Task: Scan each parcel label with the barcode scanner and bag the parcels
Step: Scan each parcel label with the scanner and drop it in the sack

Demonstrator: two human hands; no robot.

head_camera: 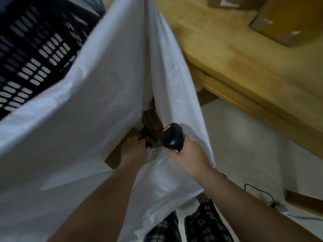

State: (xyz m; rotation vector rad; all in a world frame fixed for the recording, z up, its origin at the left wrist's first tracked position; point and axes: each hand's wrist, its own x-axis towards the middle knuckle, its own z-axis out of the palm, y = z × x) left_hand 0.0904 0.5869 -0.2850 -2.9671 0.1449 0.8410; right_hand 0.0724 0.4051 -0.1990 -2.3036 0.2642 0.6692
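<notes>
A large white bag [97, 95] hangs open in front of me. My left hand [133, 152] reaches down into it and grips a flat brown cardboard parcel [116, 154] with a white label [152, 154] at its edge. More brown parcels [151, 123] lie deeper in the bag. My right hand [187, 156] holds the black barcode scanner [172, 136] by its handle and also pinches the bag's right rim against it.
A black slotted plastic crate [35, 49] stands at the upper left behind the bag. A wooden table [253, 70] fills the right, with a cardboard box [288, 21] on it. A black cable [262, 191] lies on the pale floor at lower right.
</notes>
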